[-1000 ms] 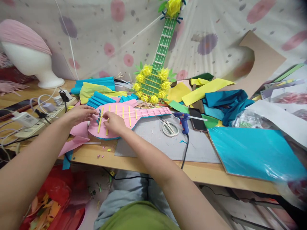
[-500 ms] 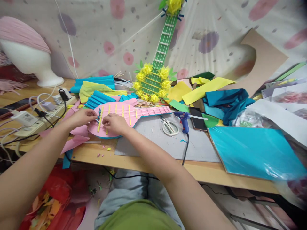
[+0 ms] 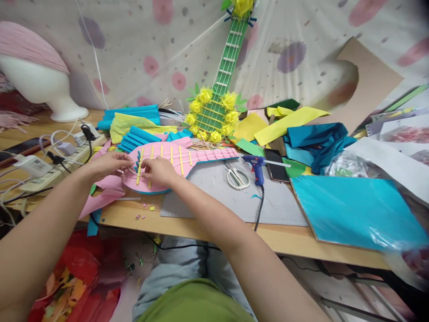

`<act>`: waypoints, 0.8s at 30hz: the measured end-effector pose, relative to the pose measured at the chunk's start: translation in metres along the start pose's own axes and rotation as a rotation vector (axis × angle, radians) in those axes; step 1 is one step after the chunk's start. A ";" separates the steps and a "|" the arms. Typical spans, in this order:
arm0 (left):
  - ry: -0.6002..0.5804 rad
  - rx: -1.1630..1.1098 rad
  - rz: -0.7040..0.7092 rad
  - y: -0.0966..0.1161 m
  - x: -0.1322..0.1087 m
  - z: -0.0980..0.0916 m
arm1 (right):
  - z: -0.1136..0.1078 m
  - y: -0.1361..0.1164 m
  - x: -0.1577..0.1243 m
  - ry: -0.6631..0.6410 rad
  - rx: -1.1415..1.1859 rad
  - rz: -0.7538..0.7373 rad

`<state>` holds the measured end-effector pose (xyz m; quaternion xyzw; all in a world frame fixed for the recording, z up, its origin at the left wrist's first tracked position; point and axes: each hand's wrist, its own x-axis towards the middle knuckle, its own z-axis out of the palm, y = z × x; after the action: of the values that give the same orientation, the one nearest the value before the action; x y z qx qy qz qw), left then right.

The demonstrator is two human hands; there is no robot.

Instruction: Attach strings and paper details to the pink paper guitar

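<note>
A pink paper toy guitar (image 3: 185, 162) with a blue edge lies on the table, its neck toward the right. Yellow sticks (image 3: 182, 161) cross its body, and pale strings run along it. At the body's left end, my left hand (image 3: 112, 164) has its fingertips pinched on a thin white string (image 3: 135, 170), beside small blue pegs (image 3: 138, 157). My right hand (image 3: 159, 172) rests over the body, its curled fingers by the leftmost yellow stick; what they hold, if anything, is hidden.
Behind stands a green toy guitar (image 3: 229, 62) with yellow flowers. A glue gun (image 3: 257, 169), scissors (image 3: 238, 178) and a phone (image 3: 276, 164) lie to the right, near a blue sheet (image 3: 351, 210). Power strips (image 3: 72, 156) with cables sit at left, a foam head (image 3: 40, 71) behind them.
My left hand has shifted slightly left, and a thin white string now shows by its fingertips. The fingers of my right hand have moved slightly left and up, toward the leftmost yellow stick.
</note>
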<state>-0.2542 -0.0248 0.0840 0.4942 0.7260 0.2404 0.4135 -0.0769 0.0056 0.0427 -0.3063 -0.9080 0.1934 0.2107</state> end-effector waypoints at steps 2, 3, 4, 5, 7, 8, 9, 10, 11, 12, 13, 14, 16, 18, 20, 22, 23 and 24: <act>0.010 0.055 0.015 -0.002 0.002 0.001 | 0.002 -0.002 0.001 -0.023 -0.023 0.006; 0.017 0.084 0.028 -0.003 0.002 0.002 | 0.002 -0.002 0.001 -0.039 -0.036 0.006; 0.023 0.112 0.041 -0.005 0.003 0.003 | 0.003 -0.002 0.002 -0.054 -0.053 -0.001; 0.030 0.138 0.054 -0.006 0.004 0.004 | 0.003 -0.002 0.002 -0.063 -0.075 -0.012; 0.038 0.180 0.068 -0.008 0.006 0.005 | 0.004 -0.001 0.003 -0.064 -0.117 -0.038; 0.037 0.191 0.067 -0.009 0.007 0.005 | 0.005 -0.001 0.004 -0.055 -0.133 -0.047; 0.030 0.192 0.060 -0.009 0.008 0.004 | 0.005 -0.001 0.005 -0.039 -0.144 -0.049; 0.017 0.185 0.052 -0.010 0.009 0.003 | 0.006 -0.001 0.005 -0.021 -0.151 -0.039; 0.000 0.173 0.043 -0.010 0.009 0.002 | 0.005 -0.001 0.006 -0.008 -0.153 -0.024; -0.016 0.162 0.038 -0.011 0.010 0.001 | 0.005 -0.002 0.006 0.000 -0.153 -0.009; -0.028 0.156 0.037 -0.011 0.010 -0.001 | 0.003 -0.003 0.006 -0.001 -0.151 0.005; -0.032 0.157 0.042 -0.011 0.010 -0.002 | 0.002 -0.004 0.006 -0.010 -0.148 0.019; -0.032 0.171 0.056 -0.011 0.010 -0.003 | -0.002 -0.006 0.005 -0.043 -0.132 0.046; -0.029 0.190 0.068 -0.010 0.010 -0.003 | -0.007 -0.008 0.005 -0.068 -0.106 0.077; -0.024 0.208 0.080 -0.009 0.009 -0.001 | -0.010 -0.008 0.005 -0.090 -0.085 0.099; -0.007 0.225 0.099 -0.008 0.009 0.000 | -0.012 -0.008 0.006 -0.122 -0.080 0.121; 0.001 0.231 0.107 -0.008 0.009 0.001 | -0.013 -0.007 0.008 -0.138 -0.086 0.139; 0.005 0.236 0.115 -0.008 0.009 0.001 | -0.013 -0.007 0.009 -0.150 -0.096 0.158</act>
<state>-0.2589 -0.0197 0.0746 0.5795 0.7209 0.1777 0.3360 -0.0805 0.0087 0.0591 -0.3715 -0.9023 0.1880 0.1115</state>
